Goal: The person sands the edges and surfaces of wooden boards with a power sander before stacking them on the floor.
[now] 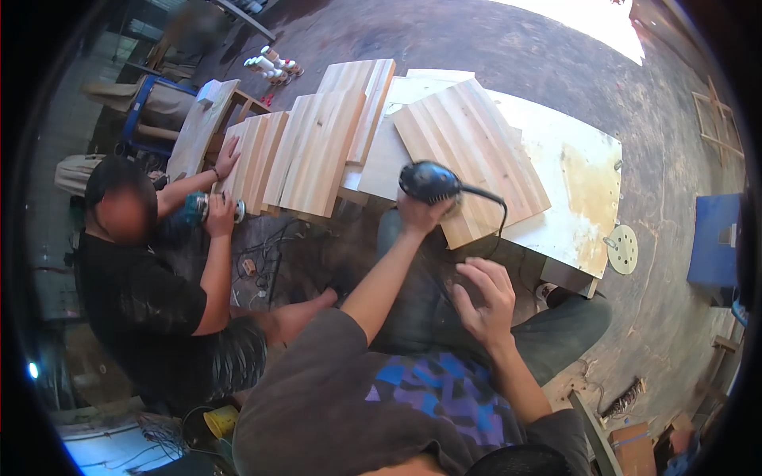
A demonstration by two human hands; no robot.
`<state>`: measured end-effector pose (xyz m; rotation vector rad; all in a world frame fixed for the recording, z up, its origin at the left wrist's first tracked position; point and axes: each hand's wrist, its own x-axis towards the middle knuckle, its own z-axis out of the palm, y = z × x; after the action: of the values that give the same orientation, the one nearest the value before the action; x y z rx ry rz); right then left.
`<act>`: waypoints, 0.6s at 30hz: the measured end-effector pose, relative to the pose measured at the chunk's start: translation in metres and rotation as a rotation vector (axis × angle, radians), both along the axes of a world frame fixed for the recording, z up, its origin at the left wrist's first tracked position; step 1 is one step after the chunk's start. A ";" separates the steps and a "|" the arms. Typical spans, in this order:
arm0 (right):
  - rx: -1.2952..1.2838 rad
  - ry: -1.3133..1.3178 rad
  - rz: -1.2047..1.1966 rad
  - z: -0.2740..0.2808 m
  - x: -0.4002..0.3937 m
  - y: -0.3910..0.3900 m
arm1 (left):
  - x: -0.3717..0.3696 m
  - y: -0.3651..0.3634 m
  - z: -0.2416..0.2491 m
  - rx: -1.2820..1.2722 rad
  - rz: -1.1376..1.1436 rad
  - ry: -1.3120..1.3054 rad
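Head view: left hand point(423, 213) has its grip wrapped round a dark power sander point(429, 181), which sits at the left edge of a wood board point(480, 155) on the white desk point(575, 155); pad contact hidden. Sander long axis roughly left-right in frame, cord point(486, 194) end pointing right, slightly down. Board lies flat, skewed on desk, long axis upper left to lower right. Right hand point(488, 300) grip loose and wide, fingers pointing up-left, near board's lower end; can't tell if it touches the cord.
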<state>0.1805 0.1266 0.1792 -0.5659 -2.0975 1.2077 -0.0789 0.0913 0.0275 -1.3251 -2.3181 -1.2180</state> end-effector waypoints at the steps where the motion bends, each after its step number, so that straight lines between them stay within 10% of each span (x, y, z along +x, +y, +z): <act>1: -0.049 -0.051 -0.024 -0.013 0.012 -0.003 | -0.015 0.007 0.006 0.003 0.019 0.063; 18: -0.280 -0.285 -0.382 -0.096 0.098 0.019 | -0.137 0.132 0.013 0.085 0.344 -0.323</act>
<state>0.2781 0.1457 0.0835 -1.2688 -1.9282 1.2548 -0.2160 0.2237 0.0401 -0.7005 -2.5334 -1.4747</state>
